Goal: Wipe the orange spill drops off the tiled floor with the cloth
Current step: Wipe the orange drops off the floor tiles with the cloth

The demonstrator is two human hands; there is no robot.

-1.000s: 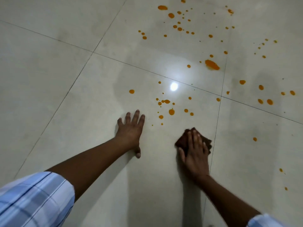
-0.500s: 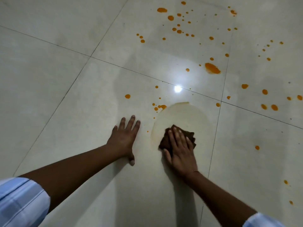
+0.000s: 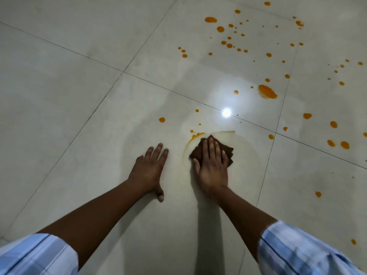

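Flat: right hand (image 3: 213,165) on cloth (image 3: 228,151)

The right hand (image 3: 212,167) is covering most of the brown cloth (image 3: 228,152), so only its left corner and right folds are showing; how it is folded cannot be told. The floor under the cloth and under both palms is lying hidden, the left hand (image 3: 149,169) included. Both checked sleeves (image 3: 301,253) are being cut off by the bottom edge, the right one blurring badly. A glare spot (image 3: 226,112) is washing out the tile beneath it. One orange drop (image 3: 365,134) is running off the right edge. The smallest specks (image 3: 247,20) toward the far tiles are too small to tell apart from dirt.
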